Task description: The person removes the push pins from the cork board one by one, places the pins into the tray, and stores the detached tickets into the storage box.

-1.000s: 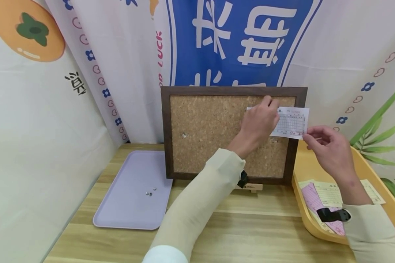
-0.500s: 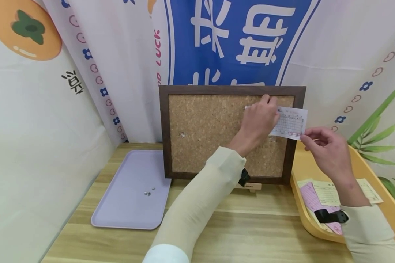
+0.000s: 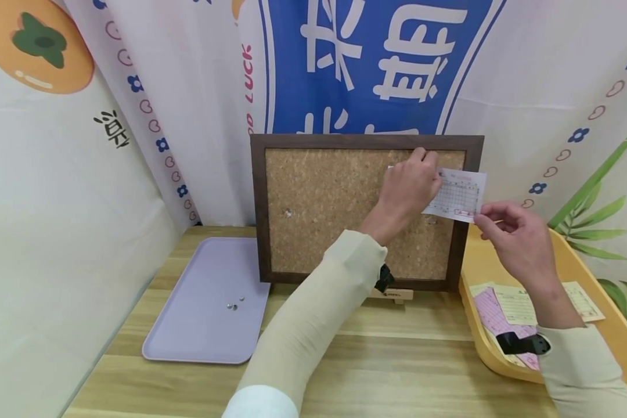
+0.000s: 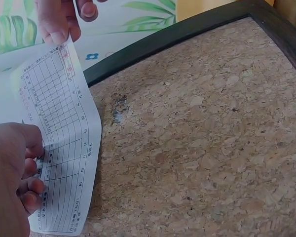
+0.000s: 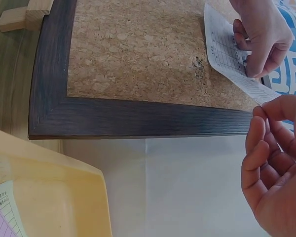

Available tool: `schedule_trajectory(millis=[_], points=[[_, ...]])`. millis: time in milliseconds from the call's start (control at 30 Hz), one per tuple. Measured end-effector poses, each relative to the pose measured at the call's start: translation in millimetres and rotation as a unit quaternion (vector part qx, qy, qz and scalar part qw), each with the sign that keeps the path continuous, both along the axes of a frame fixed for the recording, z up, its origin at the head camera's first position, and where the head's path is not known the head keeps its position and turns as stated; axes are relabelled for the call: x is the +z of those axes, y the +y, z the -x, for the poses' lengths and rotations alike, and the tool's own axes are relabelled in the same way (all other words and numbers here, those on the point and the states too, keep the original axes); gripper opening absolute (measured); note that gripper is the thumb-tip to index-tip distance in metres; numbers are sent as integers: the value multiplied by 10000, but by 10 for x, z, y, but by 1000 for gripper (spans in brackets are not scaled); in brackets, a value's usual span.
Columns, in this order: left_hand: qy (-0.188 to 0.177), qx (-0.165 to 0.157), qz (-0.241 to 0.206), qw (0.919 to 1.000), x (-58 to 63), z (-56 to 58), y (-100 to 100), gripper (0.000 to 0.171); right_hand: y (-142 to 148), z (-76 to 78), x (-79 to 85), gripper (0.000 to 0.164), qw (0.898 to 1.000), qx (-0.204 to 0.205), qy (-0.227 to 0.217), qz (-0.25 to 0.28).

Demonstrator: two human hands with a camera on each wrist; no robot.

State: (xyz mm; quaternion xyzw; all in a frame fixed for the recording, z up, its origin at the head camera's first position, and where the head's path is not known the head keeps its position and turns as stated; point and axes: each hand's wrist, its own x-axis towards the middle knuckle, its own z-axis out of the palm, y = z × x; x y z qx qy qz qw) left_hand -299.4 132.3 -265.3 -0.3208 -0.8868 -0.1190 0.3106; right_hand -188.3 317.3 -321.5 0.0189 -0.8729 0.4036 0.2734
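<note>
A white printed receipt slip (image 3: 457, 194) lies over the upper right of a dark-framed cork board (image 3: 319, 203). My left hand (image 3: 410, 183) presses on the slip's upper part with bent fingers, covering its left half in the head view. In the left wrist view, thumb and fingers touch the printed face; whether they hold something small cannot be seen. My right hand (image 3: 519, 238) pinches the slip's lower right corner between thumb and forefinger, as the right wrist view shows. There the slip bows slightly away from the cork.
On the left, a lilac tray (image 3: 188, 325) bears several small shiny metal pieces (image 3: 232, 306). A yellow bin (image 3: 475, 331) on the right contains yellow and pink slips (image 3: 517, 307). A wooden stand (image 3: 397, 295) shows under the board, and a printed curtain (image 3: 214, 116) hangs behind.
The head view has shifted slightly. Both hands stay almost in place on the slip, and the right hand has come slightly left relative to the board with its corner.
</note>
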Motion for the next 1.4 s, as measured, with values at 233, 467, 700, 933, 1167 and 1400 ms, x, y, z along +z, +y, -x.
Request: schedule_trajectory(millis=[233,467,700,933,1167,1400], points=[[-6,-52,-56,10000,-1,16,8,23,-18,-17,15,27,10000,44,28,13],[-46,-2,-129,9999,16,9,29,21,-10,-34,44,28,9999,-70,-72,36],[-123,70,-47,9999,26,10,43,24,-17,-35,47,27,10000,-3,-73,52],[-80,105,34,9999,31,29,42,27,-38,-38,65,27,9999,39,-79,78],[-47,101,155,9998,44,36,39,29,-54,-30,61,27,10000,24,-43,46],[-5,-15,126,9999,14,36,16,29,-49,-23,53,26,10000,23,2,22]])
